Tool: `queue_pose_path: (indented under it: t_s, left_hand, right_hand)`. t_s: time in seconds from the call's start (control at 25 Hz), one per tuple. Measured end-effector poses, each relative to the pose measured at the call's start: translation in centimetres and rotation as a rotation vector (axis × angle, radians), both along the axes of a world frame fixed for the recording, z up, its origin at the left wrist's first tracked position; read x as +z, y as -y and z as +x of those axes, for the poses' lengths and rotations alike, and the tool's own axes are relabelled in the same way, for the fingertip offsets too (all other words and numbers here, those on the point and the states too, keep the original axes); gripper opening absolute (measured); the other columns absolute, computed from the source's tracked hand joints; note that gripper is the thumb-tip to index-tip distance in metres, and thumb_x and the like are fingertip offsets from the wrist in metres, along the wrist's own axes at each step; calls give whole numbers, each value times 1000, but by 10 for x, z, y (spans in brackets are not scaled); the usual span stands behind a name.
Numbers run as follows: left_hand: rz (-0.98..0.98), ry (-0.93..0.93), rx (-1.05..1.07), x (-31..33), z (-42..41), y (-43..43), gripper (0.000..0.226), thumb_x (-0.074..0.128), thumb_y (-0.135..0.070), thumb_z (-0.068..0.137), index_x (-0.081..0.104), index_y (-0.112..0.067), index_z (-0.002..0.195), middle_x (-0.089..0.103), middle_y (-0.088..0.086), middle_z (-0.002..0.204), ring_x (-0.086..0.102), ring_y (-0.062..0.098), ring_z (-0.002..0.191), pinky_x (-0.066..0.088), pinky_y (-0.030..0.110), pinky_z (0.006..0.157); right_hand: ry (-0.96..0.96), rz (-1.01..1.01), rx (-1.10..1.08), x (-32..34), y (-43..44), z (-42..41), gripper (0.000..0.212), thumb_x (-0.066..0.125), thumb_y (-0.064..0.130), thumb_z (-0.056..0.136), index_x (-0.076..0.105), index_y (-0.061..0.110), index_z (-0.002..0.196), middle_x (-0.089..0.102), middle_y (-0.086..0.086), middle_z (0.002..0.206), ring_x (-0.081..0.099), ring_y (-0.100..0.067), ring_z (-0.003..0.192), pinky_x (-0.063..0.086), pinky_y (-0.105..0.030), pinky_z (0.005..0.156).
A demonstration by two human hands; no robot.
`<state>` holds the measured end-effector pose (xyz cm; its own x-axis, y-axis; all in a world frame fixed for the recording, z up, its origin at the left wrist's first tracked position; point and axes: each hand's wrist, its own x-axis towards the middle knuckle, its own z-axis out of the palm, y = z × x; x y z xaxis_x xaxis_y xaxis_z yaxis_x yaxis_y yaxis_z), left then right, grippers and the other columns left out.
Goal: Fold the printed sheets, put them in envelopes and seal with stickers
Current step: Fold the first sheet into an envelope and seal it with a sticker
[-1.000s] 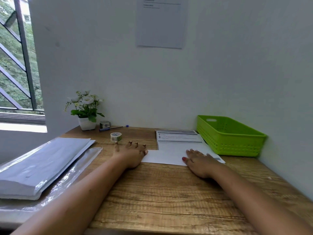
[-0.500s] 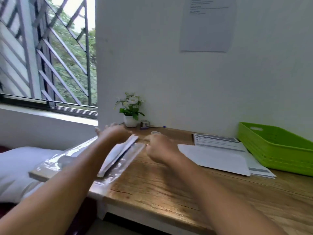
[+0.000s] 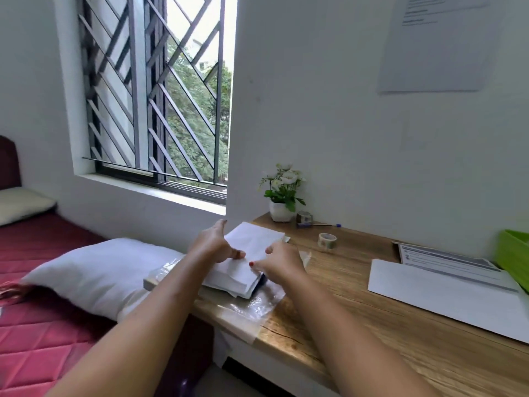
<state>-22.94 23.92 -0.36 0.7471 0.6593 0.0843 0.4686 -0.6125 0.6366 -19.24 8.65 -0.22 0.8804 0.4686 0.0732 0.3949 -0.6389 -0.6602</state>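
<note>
1. Wooden surface (image 3: pixel 357 325), set against a white wall.
2. Left end: clear wrap (image 3: pixel 249 308) under envelopes (image 3: pixel 252 243).
3. Back: flowerpot (image 3: pixel 280 211), small roll (image 3: pixel 304 216), pen (image 3: pixel 317 224), sticker roll (image 3: pixel 327 241).
4. Right: blank sheet (image 3: pixel 443 293) overlapping printed sheets (image 3: pixel 446 257), beside green basket (image 3: pixel 515 250).

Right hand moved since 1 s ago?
Yes. The right hand went left along the desk, from the sheet, past the sticker roll, to the envelopes.

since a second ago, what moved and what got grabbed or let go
Both hands left the folded sheet and swung left across the desk. The left hand and right hand now rest on the envelope stack; whether they grip it is unclear. The view turned left too. The folded sheet, printed pages, tape roll, plant and basket stayed put.
</note>
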Motion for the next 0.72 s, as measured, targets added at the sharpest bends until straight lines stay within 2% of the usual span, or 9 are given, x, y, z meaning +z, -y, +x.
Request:
queue_pose_path:
  t_s: [0.08,0.16,0.32,0.44,0.52,0.6,0.72]
  left_hand:
    - [9,79,29,-3,0,2,99,84,-36,66,27,-28,146,47,11,141,45,29,127,41,38,103]
    - [7,164,61,-2,1,6,88,83,-28,68,35,-27,142,53,10,136,51,30,121,45,37,99]
    - [41,354,128,14,0,17,61,77,-16,74,51,-21,129,62,10,124,58,29,108,50,36,90]
    - [-10,444,142,32,1,21,45,74,-17,76,60,-20,118,67,7,114,62,27,103,52,37,90]
    - [-101,492,133,42,4,22,34,75,-17,74,67,-20,107,70,6,105,64,26,99,53,38,90]
    - [-250,586,107,49,10,22,23,76,-16,73,69,-19,95,72,5,99,67,25,95,54,40,90]
    - [-474,770,65,58,21,36,18,73,-11,77,66,-17,92,70,8,99,66,26,92,53,43,90]
  right_hand:
    - [-17,34,5,0,4,-2,58,75,30,76,54,10,126,55,-9,130,59,-25,111,52,-37,90]
    - [-35,85,25,1,6,-4,62,76,26,76,51,11,131,52,-10,134,56,-25,116,51,-38,94]
    - [-83,209,48,3,10,-8,64,75,22,78,48,10,134,50,-9,137,52,-25,121,50,-39,97]
    - [-154,321,72,10,17,-10,63,74,21,79,46,10,135,53,-7,134,55,-23,117,51,-34,93]
    - [-211,413,82,15,20,-7,67,73,18,80,40,15,138,52,-7,132,54,-23,116,50,-32,87]
    - [-266,521,80,20,23,-3,81,75,15,77,29,23,143,49,-6,134,52,-26,117,51,-39,91]
    - [-290,651,81,31,37,10,95,78,7,72,20,28,144,49,-6,134,54,-27,116,52,-47,91]
